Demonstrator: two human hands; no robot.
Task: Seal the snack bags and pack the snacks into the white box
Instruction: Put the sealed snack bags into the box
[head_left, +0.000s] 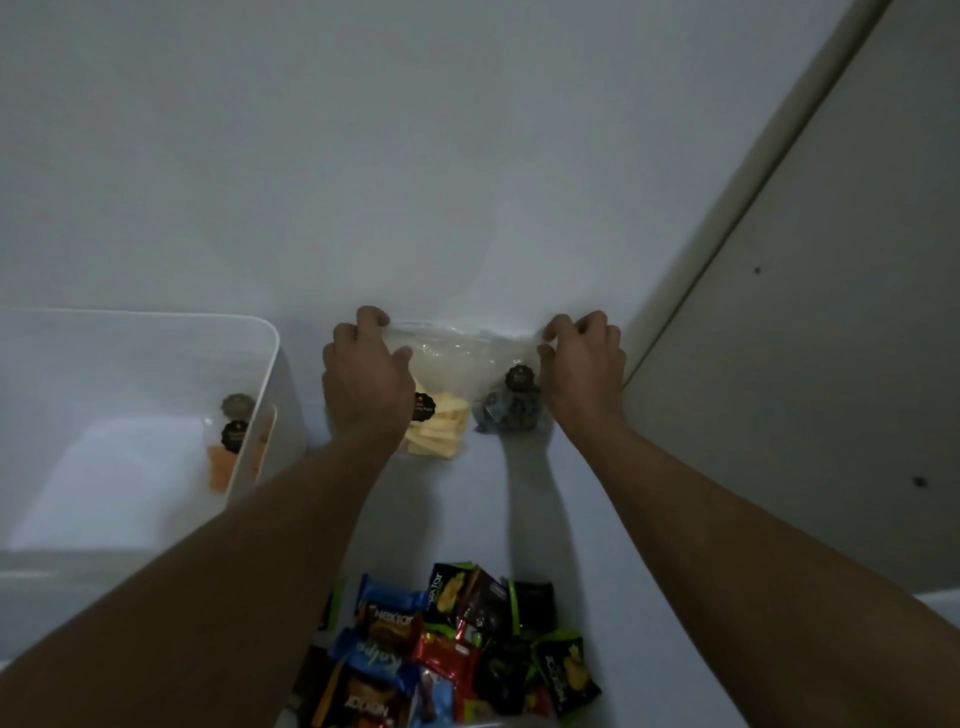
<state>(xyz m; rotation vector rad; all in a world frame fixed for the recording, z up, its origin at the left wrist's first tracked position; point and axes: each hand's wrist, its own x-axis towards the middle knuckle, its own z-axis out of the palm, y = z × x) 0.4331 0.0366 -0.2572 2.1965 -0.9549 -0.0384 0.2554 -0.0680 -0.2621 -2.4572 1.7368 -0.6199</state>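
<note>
A clear zip bag of pale yellow snack pieces (439, 421) stands against the wall at the middle of the white surface. My left hand (363, 374) pinches the left end of its top strip and my right hand (584, 364) pinches the right end. A second clear bag with dark snacks (509, 408) and a black round label stands just behind, partly hidden by my right hand. The white box (156, 332) sits at the left. Inside it, by its right wall, stands a bag of orange snacks (234, 454).
A heap of several small wrapped snack packets (447, 644), blue, red, green and black, lies near the bottom edge between my forearms. A white wall rises right behind the bags. A beige panel (810, 312) slants along the right side.
</note>
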